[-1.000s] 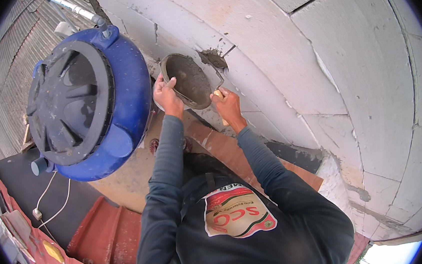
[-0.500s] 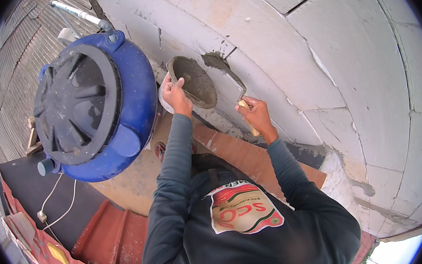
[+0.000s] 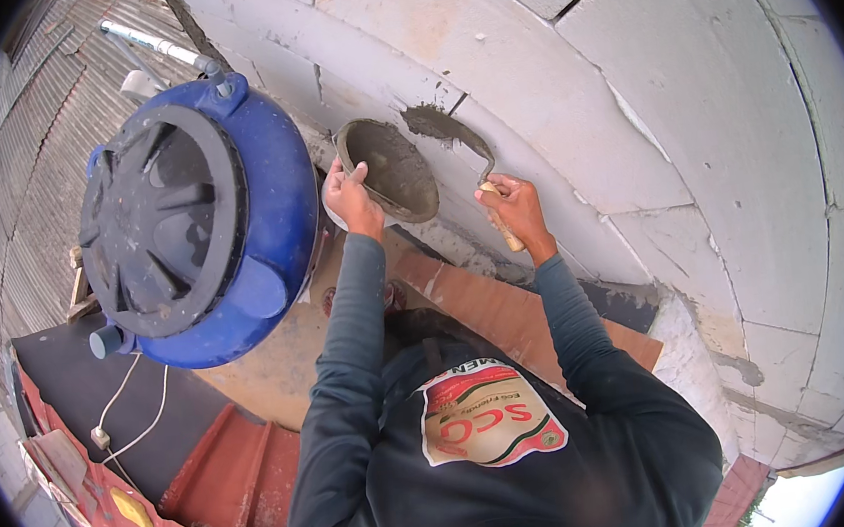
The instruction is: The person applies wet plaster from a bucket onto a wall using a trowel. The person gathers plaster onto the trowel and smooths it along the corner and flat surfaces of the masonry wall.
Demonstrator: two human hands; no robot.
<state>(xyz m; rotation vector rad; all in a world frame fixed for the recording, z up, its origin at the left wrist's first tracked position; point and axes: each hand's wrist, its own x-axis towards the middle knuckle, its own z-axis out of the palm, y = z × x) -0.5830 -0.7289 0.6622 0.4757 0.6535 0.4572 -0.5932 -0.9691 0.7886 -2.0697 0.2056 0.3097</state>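
My left hand (image 3: 354,201) is closed on the near rim of a round bowl (image 3: 433,194), tilted toward the wall. Grey wet mortar (image 3: 389,171) coats its inside. In my right hand (image 3: 519,217) is the wooden handle of a trowel (image 3: 485,161), its bent metal neck reaching up to the left. The trowel's mortar-covered blade lies at the pale block wall (image 3: 529,104), by a dark smear of mortar (image 3: 427,120) just beyond the bowl. Where blade ends and smear begins, I cannot tell.
To the left stands a blue tank (image 3: 281,196) with a black ribbed lid (image 3: 161,211) and a white pipe (image 3: 157,41). A brown board (image 3: 486,303) runs along the wall's foot. A white cable (image 3: 142,444) and red roof sheets (image 3: 225,476) lie at lower left.
The trowel has turned slightly, and its mortar-covered blade shows more along the wall. My left hand still holds the bowl in nearly the same place. The view has shifted a little.
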